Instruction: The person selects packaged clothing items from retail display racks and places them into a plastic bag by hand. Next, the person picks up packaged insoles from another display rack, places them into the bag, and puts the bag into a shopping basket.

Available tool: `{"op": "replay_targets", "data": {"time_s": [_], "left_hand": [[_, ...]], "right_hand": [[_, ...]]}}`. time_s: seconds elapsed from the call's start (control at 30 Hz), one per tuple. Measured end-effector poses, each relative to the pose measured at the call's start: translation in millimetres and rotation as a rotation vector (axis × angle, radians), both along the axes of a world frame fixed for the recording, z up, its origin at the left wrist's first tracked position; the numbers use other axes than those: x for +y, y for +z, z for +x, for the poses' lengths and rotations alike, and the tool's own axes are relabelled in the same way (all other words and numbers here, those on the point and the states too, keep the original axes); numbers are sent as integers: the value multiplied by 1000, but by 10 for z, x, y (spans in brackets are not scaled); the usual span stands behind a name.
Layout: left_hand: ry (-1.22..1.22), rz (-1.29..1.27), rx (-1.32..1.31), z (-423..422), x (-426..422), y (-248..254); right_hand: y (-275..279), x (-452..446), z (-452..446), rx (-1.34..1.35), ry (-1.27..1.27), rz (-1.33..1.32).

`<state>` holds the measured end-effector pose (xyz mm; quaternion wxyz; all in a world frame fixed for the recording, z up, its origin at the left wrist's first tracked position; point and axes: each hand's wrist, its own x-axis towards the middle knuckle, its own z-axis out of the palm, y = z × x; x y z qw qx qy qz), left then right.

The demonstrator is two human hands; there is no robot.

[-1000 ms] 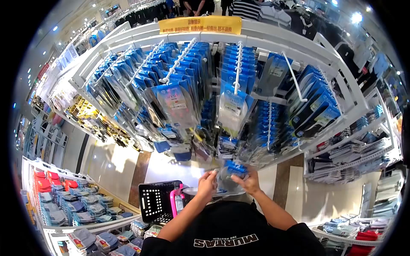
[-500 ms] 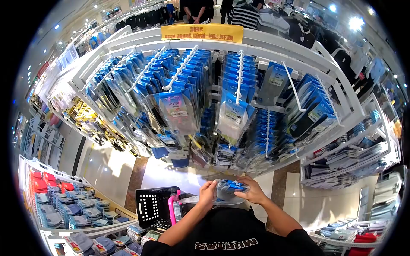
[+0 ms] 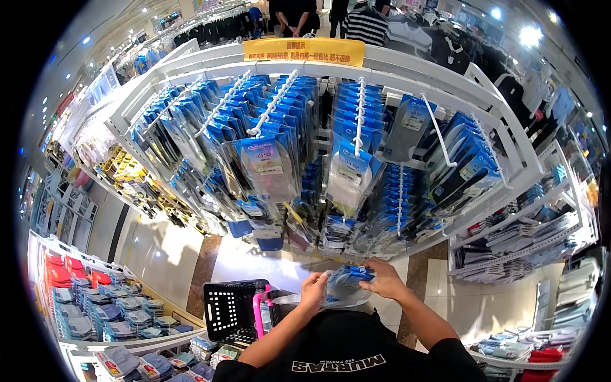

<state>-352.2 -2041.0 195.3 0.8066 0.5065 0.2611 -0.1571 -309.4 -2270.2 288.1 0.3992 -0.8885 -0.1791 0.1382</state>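
Observation:
In front of my body, both hands hold clear plastic packets with blue tops; I cannot make out exactly how many there are. My left hand pinches the left edge of the clear plastic. On the other side, my right hand is closed around the blue upper part. Beyond them stands a white rack, where similar blue-topped packets hang in rows from white hooks. A black basket with a pink handle is to the left of my left forearm.
A yellow sign with red writing tops the rack. Lower left, a display bin holds folded light-coloured and red items. More shelving with packed goods stands at right. A person in dark clothing is behind the rack.
My right hand has moved slightly up and to the right with the packets' blue tops. My left hand has shifted a little right and still grips the plastic edge.

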Motion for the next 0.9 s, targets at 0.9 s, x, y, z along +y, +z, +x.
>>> {"op": "replay_targets", "data": {"time_s": [0.9], "left_hand": [[107,31,-21,78,300,203]], "right_hand": [[302,-69,21,-50,-9,35]]}}
